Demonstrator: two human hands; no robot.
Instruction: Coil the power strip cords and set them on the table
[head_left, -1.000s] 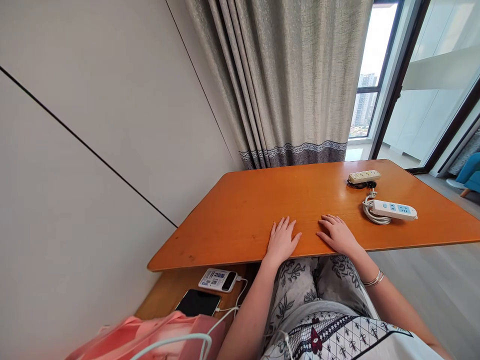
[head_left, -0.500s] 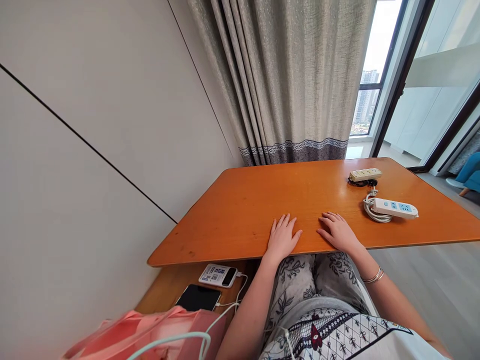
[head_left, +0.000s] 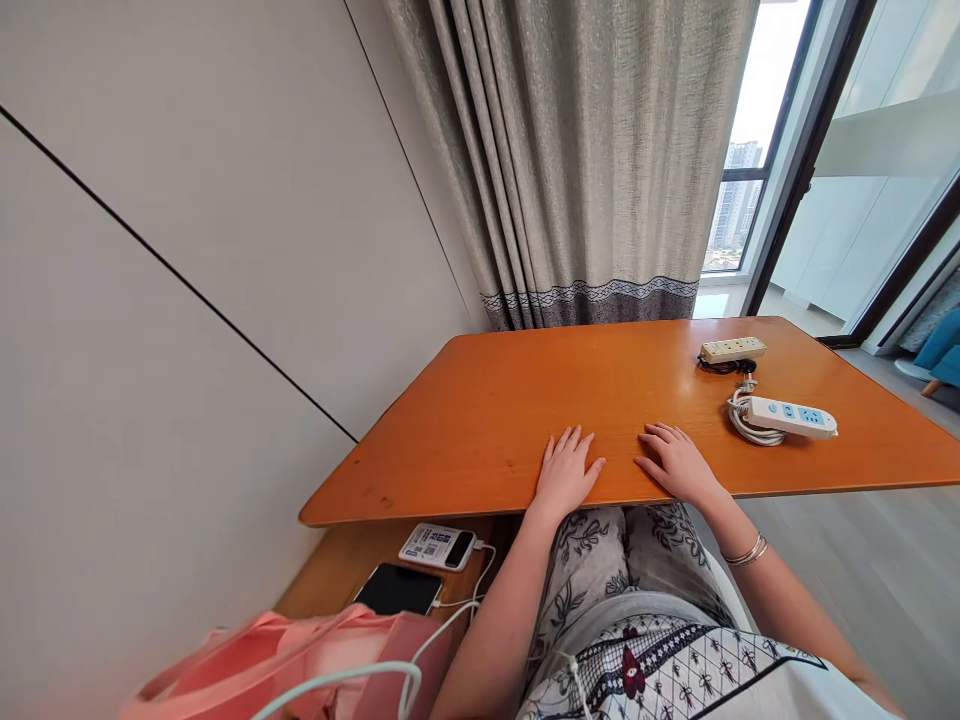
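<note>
Both of my hands rest palm down on the orange-brown wooden table [head_left: 450, 430], close to its front edge. My left hand [head_left: 566, 475] lies flat with its fingers stretched out and holds nothing. My right hand [head_left: 675, 462], also flat with fingers apart, is a short way to the right. Nearest to it is a white power strip [head_left: 793, 417] with blue socket panels, its white cord [head_left: 742, 425] coiled at the left end. Behind that sits a cream power strip [head_left: 733, 349] with a black cord [head_left: 724, 367] bundled in front.
Left of my lap, below table height, a white power bank [head_left: 437, 547] and a black-screened phone [head_left: 397, 589] lie on a wooden surface with white cables. A pink bag [head_left: 300, 665] stands nearer. A wall bounds the left; a grey curtain [head_left: 600, 150] hangs behind the table.
The view has shifted very slightly. Both hands and the power strips stay where they were on the table.
</note>
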